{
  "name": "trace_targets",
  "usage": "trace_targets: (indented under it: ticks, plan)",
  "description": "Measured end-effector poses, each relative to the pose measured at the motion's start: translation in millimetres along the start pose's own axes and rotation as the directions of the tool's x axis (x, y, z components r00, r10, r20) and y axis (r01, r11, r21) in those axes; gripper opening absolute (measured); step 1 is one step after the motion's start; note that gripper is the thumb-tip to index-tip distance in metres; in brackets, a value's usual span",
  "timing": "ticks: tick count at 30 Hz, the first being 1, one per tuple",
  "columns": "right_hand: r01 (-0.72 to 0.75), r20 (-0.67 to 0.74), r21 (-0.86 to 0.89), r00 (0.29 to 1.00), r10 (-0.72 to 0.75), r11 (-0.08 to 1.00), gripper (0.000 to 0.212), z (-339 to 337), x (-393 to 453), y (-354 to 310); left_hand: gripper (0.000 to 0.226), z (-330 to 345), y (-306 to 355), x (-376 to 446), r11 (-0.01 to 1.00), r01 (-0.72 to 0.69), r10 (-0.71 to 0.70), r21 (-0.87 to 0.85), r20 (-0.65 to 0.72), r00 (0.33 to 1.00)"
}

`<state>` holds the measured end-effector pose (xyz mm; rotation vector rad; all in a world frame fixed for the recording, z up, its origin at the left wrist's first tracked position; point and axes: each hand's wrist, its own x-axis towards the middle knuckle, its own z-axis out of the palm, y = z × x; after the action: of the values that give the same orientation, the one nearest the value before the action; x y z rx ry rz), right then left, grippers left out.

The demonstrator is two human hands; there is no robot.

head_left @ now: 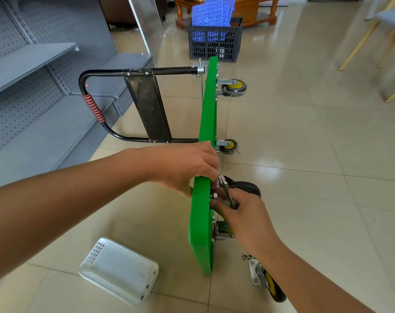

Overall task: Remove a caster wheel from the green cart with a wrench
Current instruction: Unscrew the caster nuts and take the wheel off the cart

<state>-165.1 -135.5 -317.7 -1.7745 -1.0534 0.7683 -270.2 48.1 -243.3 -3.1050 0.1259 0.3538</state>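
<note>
Wrench [226, 190] in right hand [241, 213], beside caster wheel [246, 188]

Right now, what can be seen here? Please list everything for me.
Cart: one, green, tipped on its edge on the floor.
Cart handle: one, black with a red-striped grip, pointing left.
Mounted caster wheels: three seen; the near one black.
Loose caster: one, black and yellow, on the floor at lower right.
Nuts: a few, silver, beside it.
Basket: one, white, upside down.
Crate: one, black, holding blue panels.
Shelving: grey, left.
Wrench: one, silver.
Left hand: grips the cart edge.
Right hand: holds the wrench.
</note>
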Motion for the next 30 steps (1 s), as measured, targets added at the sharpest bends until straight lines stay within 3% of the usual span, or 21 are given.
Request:
trace_targets:
  ticks: [5,8,15,25,30]
  plan:
    - [0.012,0.027,-0.026,1.000,-0.011,1.000,0.035,-3.0,-1.2,-2.2,0.043,-0.4,0.4,-0.9,1.000,0.011,-0.011,-0.003,0.010,1.000]
    - [0.001,0.038,-0.001,0.999,-0.001,1.000,0.034,-3.5,-2.4,-3.6,0.044,-0.1,0.3,-1.1,1.000,0.003,-0.003,-0.001,-0.003,1.000]
    - [-0.048,0.003,0.126,0.999,0.048,0.991,0.008,2.0,-4.4,-1.7,0.043,-0.4,0.4,-0.7,1.000,0.010,-0.010,-0.002,0.008,1.000]
    - [-0.111,-0.006,0.180,0.993,0.114,0.977,0.010,2.1,-1.1,-1.8,0.043,0.0,-0.1,0.0,1.000,0.008,-0.008,-0.009,-0.003,1.000]
    - [-0.148,0.008,0.167,0.989,0.149,0.975,0.027,2.0,0.7,0.0,0.044,0.1,-1.5,1.3,1.000,-0.001,0.001,-0.014,-0.001,1.000]
